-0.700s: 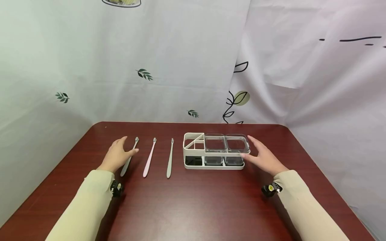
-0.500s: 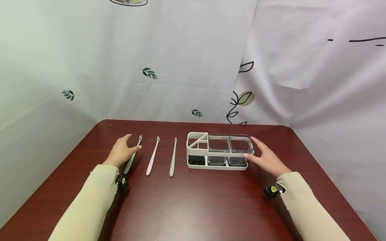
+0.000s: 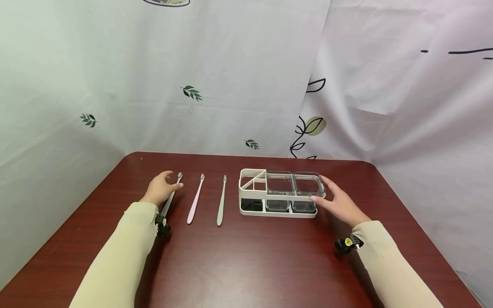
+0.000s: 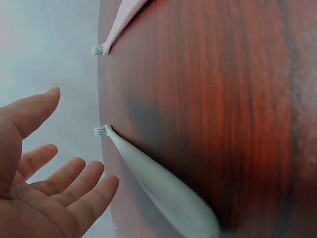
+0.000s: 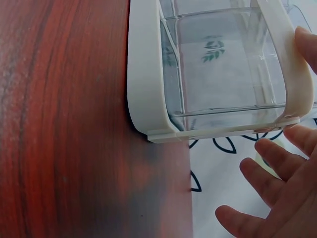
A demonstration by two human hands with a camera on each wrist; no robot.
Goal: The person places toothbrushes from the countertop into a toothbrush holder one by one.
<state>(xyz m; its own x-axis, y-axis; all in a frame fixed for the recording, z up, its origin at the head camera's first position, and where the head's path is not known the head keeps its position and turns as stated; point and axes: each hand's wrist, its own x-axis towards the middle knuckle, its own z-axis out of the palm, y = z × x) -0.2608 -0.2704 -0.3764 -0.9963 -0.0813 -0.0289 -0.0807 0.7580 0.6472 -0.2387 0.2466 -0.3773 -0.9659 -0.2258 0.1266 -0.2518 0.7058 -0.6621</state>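
Left hand (image 3: pixel 158 189): fingers loosely bent, wide gap between thumb and index; beside the leftmost toothbrush. Left wrist view shows the hand and handle apart.
Leftmost toothbrush (image 3: pixel 170 200): pale grey-green, flat on table (image 3: pixel 265 265), bristles toward far edge, partly behind hand and wrist in head view.
Pink toothbrush (image 3: pixel 195 201): next to the right, same direction, slightly slanted (its bristle end also shows in left wrist view).
Right-hand toothbrush (image 3: pixel 221 203): pale green, nearly straight, between pink one and rack.
Right hand (image 3: pixel 342 206): holds rack's right end lightly, thumb on upper rail, index fingertip at the corner; other fingers spread out, off the rack.
White rack (image 3: pixel 283 198): two tiers, upright, right of all three brushes; upper left part divided by slanted and straight bars, dark panel below.
Left clear cup (image 3: pixel 280 184): in rack, beside the divided part.
Right clear cup (image 3: pixel 309 185): in rack's right end, nearest right hand.
Sleeves (image 3: pixel 113 252): pale, long, both arms.
Backdrop (image 3: pixel 246 64): whitish cloth, creased, leaf prints, behind table.
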